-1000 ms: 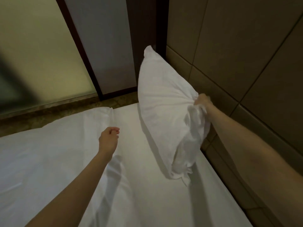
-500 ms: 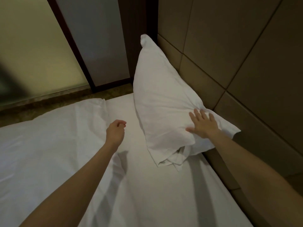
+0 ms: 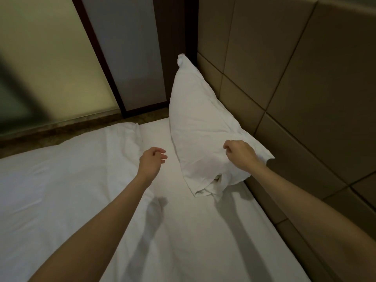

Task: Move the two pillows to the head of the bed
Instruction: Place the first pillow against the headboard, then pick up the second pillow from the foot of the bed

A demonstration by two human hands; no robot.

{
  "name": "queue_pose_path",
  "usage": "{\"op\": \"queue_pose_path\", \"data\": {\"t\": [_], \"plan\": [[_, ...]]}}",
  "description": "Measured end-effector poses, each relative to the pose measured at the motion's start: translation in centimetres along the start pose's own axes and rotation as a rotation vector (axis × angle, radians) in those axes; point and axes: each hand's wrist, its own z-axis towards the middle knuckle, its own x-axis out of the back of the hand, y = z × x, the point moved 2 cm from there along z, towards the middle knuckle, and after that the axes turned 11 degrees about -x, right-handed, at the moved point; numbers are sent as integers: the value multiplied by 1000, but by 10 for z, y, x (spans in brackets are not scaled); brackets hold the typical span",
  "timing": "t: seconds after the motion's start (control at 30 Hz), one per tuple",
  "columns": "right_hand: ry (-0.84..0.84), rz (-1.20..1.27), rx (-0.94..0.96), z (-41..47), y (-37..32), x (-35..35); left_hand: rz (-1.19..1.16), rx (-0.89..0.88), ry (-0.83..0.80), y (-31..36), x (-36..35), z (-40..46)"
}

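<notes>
At two o'clock, against the headboard, a pillow leans, the right hand loosely curled over it, the left hand half-curled, empty, above the bed.

We see a dim, warm-toned room where the white bed catches soft light from above, our left forearm casts a faint shadow on it, and straight wall lines bow at the frame edges.
</notes>
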Motion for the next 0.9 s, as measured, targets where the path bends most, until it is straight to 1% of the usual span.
{"op": "queue_pose_path", "data": {"t": [0.07, 0.2, 0.27, 0.4, 0.47, 0.57, 0.77, 0.9], "plan": [[-4, 136, -26, -13, -4, 6, 6, -13, -3, 2, 6, -15], [-14, 320, -35, -48, -19, 20, 11, -23, -5, 4, 24, -55], [-58, 457, -61, -66, -28, 27, -4, -25, 6, 4, 34, -75], [-178, 803, -171, -110, -54, 38, -54, -23, 33, 2, 61, -117], [-219, 916, -198, -135, -69, 41, -65, -27, 32, -1, 77, -137], [-261, 1006, -212, -181, -97, 39, -85, -36, 54, -9, 110, -170], [-274, 1129, -257, -289, -150, 21, -156, -29, 82, -38, 178, -249], [-279, 1171, -252, -359, -186, 11, -204, -7, 96, -60, 218, -306]]}}
